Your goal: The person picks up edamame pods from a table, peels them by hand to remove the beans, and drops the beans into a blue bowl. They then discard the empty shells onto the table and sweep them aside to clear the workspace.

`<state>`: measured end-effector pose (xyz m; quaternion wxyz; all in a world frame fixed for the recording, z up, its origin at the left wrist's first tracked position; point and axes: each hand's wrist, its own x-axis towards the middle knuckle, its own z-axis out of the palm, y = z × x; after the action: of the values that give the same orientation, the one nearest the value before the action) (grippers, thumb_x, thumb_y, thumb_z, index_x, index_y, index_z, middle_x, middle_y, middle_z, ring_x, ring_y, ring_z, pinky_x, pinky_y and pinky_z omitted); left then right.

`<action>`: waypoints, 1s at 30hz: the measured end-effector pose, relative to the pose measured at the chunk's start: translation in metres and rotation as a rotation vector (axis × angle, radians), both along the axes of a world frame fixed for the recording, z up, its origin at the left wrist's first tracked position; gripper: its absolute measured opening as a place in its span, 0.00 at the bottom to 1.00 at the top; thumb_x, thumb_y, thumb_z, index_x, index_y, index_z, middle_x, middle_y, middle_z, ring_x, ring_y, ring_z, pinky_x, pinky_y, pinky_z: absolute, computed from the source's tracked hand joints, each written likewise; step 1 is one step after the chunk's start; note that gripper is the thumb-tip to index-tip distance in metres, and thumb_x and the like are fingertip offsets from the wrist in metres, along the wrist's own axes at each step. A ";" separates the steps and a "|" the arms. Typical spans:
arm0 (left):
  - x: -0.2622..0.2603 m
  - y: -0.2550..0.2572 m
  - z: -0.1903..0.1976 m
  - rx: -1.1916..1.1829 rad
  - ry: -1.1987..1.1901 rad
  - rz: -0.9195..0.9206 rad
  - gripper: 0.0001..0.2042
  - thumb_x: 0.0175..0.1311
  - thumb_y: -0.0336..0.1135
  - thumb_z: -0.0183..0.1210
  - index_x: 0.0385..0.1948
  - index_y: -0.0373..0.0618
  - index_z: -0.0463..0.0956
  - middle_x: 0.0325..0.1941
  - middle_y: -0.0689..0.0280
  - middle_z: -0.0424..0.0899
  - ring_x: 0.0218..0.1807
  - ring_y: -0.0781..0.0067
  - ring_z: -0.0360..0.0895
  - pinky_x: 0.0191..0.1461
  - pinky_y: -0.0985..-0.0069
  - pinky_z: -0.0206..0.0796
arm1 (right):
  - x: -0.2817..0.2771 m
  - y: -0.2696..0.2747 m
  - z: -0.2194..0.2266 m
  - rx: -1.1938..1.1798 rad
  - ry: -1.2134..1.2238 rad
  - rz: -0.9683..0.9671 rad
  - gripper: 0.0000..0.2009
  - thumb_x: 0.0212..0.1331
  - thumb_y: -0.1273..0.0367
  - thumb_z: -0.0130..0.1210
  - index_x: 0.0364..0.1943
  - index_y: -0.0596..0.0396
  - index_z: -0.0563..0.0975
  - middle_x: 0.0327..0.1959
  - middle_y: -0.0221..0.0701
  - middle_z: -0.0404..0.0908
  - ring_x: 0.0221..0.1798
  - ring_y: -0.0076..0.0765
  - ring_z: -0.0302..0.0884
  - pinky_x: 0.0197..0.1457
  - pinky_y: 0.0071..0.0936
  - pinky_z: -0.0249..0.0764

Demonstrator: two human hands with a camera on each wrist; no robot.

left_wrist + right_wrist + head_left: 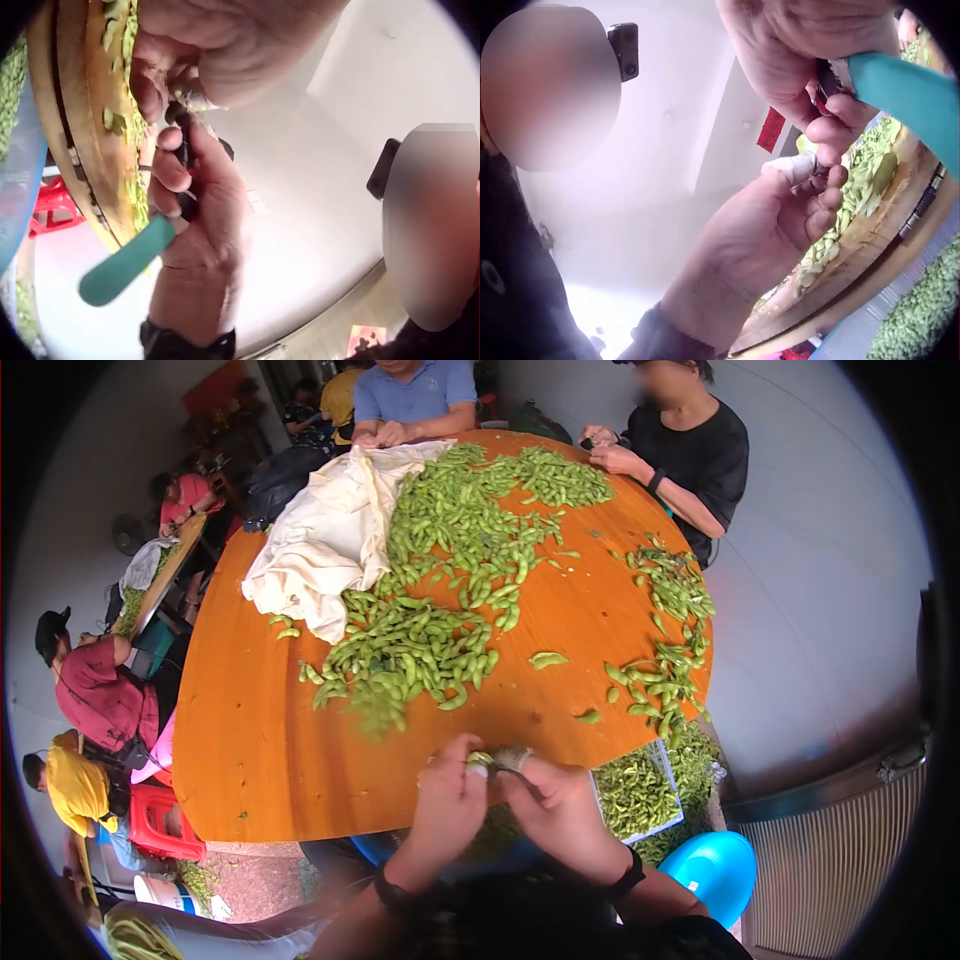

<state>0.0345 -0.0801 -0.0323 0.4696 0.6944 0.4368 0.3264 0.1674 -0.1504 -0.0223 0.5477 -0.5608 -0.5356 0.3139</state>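
Note:
Close together above the near table edge are the left hand point(447, 810) and right hand point(565, 815). At its fingertips, the left hand pinches a green pod point(480, 758); a white wrap point(791, 166) covers its thumb. Curled fingers of the right hand point(214, 206) grip a dark tool with a teal handle point(127, 262), which sticks out past the palm. In the right wrist view the handle point(907, 97) crosses in front of the table. The tool's working end is mostly hidden between the hands.
On the wooden table point(240, 740) lie green pod heaps point(410, 650) and white cloth point(320, 540). A pod-filled tray point(635, 795) and blue basin point(712, 870) are below its right edge. Two people sit across; others and a red stool point(160, 820) are left.

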 end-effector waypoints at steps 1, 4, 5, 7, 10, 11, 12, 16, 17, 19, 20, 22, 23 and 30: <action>0.001 0.000 0.003 0.198 0.113 -0.029 0.11 0.58 0.25 0.50 0.43 0.37 0.72 0.34 0.51 0.79 0.36 0.51 0.78 0.42 0.62 0.71 | 0.000 -0.001 0.000 0.011 -0.052 -0.044 0.08 0.57 0.78 0.56 0.41 0.57 0.78 0.28 0.40 0.80 0.28 0.37 0.81 0.32 0.27 0.74; -0.001 -0.003 0.022 0.412 0.323 -0.065 0.11 0.53 0.21 0.49 0.39 0.38 0.73 0.33 0.51 0.77 0.37 0.47 0.76 0.42 0.61 0.70 | 0.012 -0.005 -0.002 0.023 -0.057 -0.168 0.10 0.57 0.78 0.56 0.44 0.55 0.79 0.28 0.36 0.80 0.27 0.25 0.78 0.31 0.25 0.73; -0.008 -0.001 0.026 0.491 0.371 -0.115 0.13 0.51 0.21 0.51 0.39 0.39 0.74 0.35 0.53 0.77 0.39 0.49 0.76 0.43 0.61 0.70 | 0.023 -0.008 -0.002 0.029 -0.107 -0.222 0.10 0.58 0.77 0.56 0.44 0.55 0.79 0.27 0.35 0.80 0.27 0.23 0.76 0.30 0.25 0.72; -0.024 0.007 0.028 0.615 0.457 -0.135 0.16 0.46 0.21 0.54 0.39 0.43 0.78 0.41 0.56 0.77 0.45 0.52 0.73 0.47 0.62 0.69 | 0.053 -0.019 -0.007 0.006 -0.234 -0.345 0.09 0.59 0.77 0.55 0.43 0.55 0.80 0.24 0.34 0.80 0.24 0.21 0.74 0.28 0.24 0.70; -0.045 0.034 0.034 0.878 0.671 0.067 0.15 0.46 0.20 0.55 0.39 0.44 0.79 0.40 0.58 0.76 0.44 0.53 0.72 0.47 0.63 0.69 | 0.102 -0.046 -0.024 -0.150 -0.432 -0.483 0.03 0.60 0.75 0.53 0.35 0.59 0.78 0.17 0.34 0.77 0.18 0.24 0.72 0.24 0.25 0.67; -0.050 0.046 0.032 0.876 0.672 0.069 0.15 0.46 0.20 0.55 0.39 0.44 0.79 0.40 0.58 0.76 0.44 0.53 0.72 0.47 0.63 0.69 | 0.105 -0.050 -0.022 -0.159 -0.374 -0.525 0.02 0.60 0.75 0.53 0.32 0.60 0.76 0.16 0.34 0.76 0.18 0.25 0.72 0.23 0.25 0.67; -0.054 0.059 0.027 0.877 0.709 0.061 0.15 0.46 0.20 0.56 0.38 0.44 0.79 0.39 0.58 0.75 0.44 0.54 0.71 0.47 0.64 0.69 | 0.108 -0.054 -0.018 -0.168 -0.317 -0.566 0.05 0.60 0.75 0.52 0.28 0.60 0.74 0.15 0.34 0.76 0.17 0.26 0.71 0.23 0.26 0.66; -0.056 0.080 0.026 0.903 0.731 0.005 0.13 0.47 0.22 0.59 0.36 0.44 0.80 0.37 0.60 0.74 0.43 0.55 0.70 0.46 0.65 0.68 | 0.099 -0.061 -0.015 -0.210 -0.295 -0.502 0.06 0.62 0.74 0.49 0.34 0.61 0.77 0.16 0.26 0.73 0.20 0.17 0.69 0.24 0.21 0.65; -0.056 0.081 0.027 0.904 0.729 0.001 0.13 0.47 0.22 0.59 0.36 0.44 0.80 0.37 0.60 0.74 0.43 0.55 0.70 0.46 0.65 0.68 | 0.092 -0.058 -0.014 -0.173 -0.279 -0.476 0.05 0.61 0.76 0.51 0.29 0.62 0.75 0.17 0.33 0.75 0.20 0.25 0.73 0.25 0.24 0.67; -0.054 0.082 0.030 0.891 0.704 0.004 0.11 0.48 0.23 0.61 0.35 0.44 0.78 0.37 0.61 0.75 0.43 0.55 0.72 0.45 0.64 0.68 | 0.075 -0.050 -0.004 -0.174 -0.213 -0.386 0.07 0.60 0.77 0.51 0.41 0.60 0.78 0.19 0.34 0.76 0.22 0.28 0.75 0.27 0.26 0.70; -0.053 0.082 0.032 0.895 0.700 -0.004 0.11 0.48 0.23 0.61 0.35 0.44 0.78 0.37 0.61 0.75 0.43 0.55 0.72 0.45 0.64 0.68 | 0.067 -0.044 0.003 -0.175 -0.178 -0.344 0.10 0.60 0.77 0.51 0.45 0.59 0.78 0.20 0.35 0.77 0.22 0.29 0.76 0.28 0.27 0.71; -0.052 0.077 0.037 0.896 0.508 0.079 0.10 0.49 0.24 0.61 0.35 0.43 0.76 0.36 0.61 0.76 0.41 0.54 0.74 0.43 0.61 0.69 | 0.058 -0.034 0.005 -0.127 -0.244 -0.246 0.12 0.60 0.77 0.52 0.47 0.58 0.77 0.21 0.39 0.77 0.23 0.36 0.78 0.29 0.29 0.72; -0.052 0.071 0.043 0.849 0.558 0.100 0.08 0.54 0.24 0.61 0.35 0.40 0.74 0.36 0.59 0.77 0.35 0.51 0.77 0.39 0.63 0.71 | 0.054 -0.028 0.006 -0.084 -0.288 -0.221 0.13 0.59 0.77 0.52 0.49 0.57 0.77 0.23 0.43 0.77 0.24 0.43 0.78 0.28 0.30 0.72; -0.043 0.041 0.035 0.366 0.201 -0.073 0.20 0.61 0.16 0.50 0.55 0.38 0.72 0.37 0.61 0.77 0.29 0.76 0.80 0.33 0.79 0.73 | 0.018 0.004 0.020 -0.108 0.055 0.042 0.14 0.62 0.76 0.50 0.52 0.55 0.76 0.24 0.35 0.79 0.20 0.29 0.75 0.26 0.25 0.73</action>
<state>-0.0090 -0.0395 0.0030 0.3013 0.8124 0.3897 0.3121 0.1859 -0.1462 -0.0020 0.5245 -0.5694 -0.5141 0.3693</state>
